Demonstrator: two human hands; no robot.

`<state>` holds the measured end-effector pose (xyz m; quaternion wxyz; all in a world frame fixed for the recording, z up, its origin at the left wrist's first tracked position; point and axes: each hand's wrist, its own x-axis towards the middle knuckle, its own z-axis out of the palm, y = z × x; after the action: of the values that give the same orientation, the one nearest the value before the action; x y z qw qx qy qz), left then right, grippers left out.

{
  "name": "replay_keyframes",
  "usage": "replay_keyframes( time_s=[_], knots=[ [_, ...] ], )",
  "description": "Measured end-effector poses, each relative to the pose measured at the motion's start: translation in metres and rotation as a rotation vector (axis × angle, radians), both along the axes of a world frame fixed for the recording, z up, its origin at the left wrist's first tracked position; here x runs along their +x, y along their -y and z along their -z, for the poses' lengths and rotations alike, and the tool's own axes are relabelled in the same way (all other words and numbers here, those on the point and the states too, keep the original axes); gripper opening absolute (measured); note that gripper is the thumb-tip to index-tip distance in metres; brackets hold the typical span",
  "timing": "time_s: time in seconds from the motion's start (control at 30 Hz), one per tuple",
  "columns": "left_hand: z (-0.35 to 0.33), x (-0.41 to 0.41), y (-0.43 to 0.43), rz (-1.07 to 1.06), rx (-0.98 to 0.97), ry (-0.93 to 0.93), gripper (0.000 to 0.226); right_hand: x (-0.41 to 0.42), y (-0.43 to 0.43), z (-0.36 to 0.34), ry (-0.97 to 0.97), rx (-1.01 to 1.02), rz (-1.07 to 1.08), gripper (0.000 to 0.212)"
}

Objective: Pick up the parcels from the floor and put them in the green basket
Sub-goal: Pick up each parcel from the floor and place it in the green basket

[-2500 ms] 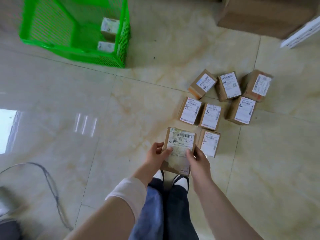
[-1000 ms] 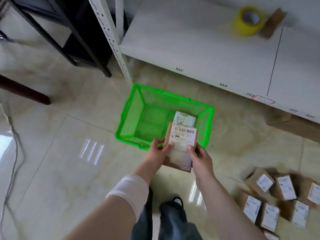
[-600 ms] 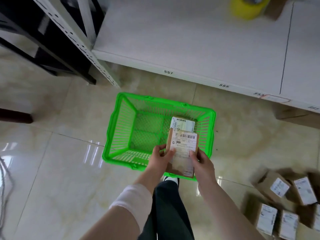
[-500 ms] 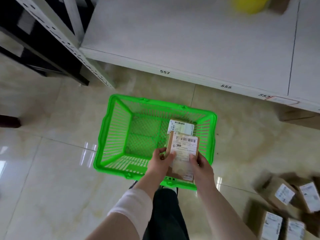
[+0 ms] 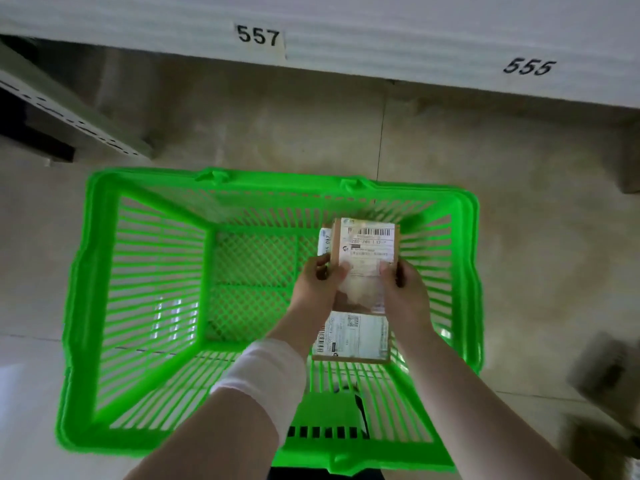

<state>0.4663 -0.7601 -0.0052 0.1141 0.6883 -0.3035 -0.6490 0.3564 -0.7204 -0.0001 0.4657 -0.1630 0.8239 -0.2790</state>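
Observation:
The green basket [image 5: 138,306] fills the middle of the head view, seen from straight above. Inside it, over the right half, I hold a brown parcel [image 5: 367,247] with a white barcode label. My left hand [image 5: 320,284] grips its left edge and my right hand [image 5: 403,292] grips its right edge. A second labelled parcel [image 5: 351,337] lies on the basket floor below my hands. The edge of a third parcel [image 5: 324,241] shows just left of the held one, mostly hidden.
A white shelf board [image 5: 381,36] marked 557 and 555 runs along the top, close behind the basket. A perforated grey shelf post [image 5: 69,123] stands at the upper left. Blurred brown parcels [image 5: 606,375] lie on the tiled floor at the right edge.
I have come closer and leaned over the basket. Both hands have carried the parcel from above the near rim down into the basket's right half.

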Motion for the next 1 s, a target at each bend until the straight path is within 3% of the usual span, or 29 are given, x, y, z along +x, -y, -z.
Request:
replay_keyframes(
  time_s=[0.27, 0.43, 0.63, 0.77, 1.0],
  knots=[
    [-0.002, 0.000, 0.008, 0.082, -0.066, 0.043, 0.056, 0.000, -0.001, -0.009, 0.044, -0.001, 0.086, 0.042],
    [-0.016, 0.001, 0.032, 0.166, -0.165, 0.129, 0.049, 0.017, -0.021, -0.041, 0.131, 0.100, 0.570, 0.051],
    [-0.025, -0.010, 0.053, 0.318, -0.253, 0.141, 0.032, 0.044, -0.015, -0.056, 0.648, 0.133, 1.012, 0.050],
    [-0.022, -0.013, 0.057, 0.373, -0.259, 0.183, 0.032, 0.043, -0.003, -0.049, 0.678, 0.094, 1.064, 0.037],
    [-0.043, 0.001, 0.039, 0.278, -0.199, 0.160, 0.029, 0.031, -0.012, -0.063, 0.539, 0.124, 0.895, 0.035]
  ],
)
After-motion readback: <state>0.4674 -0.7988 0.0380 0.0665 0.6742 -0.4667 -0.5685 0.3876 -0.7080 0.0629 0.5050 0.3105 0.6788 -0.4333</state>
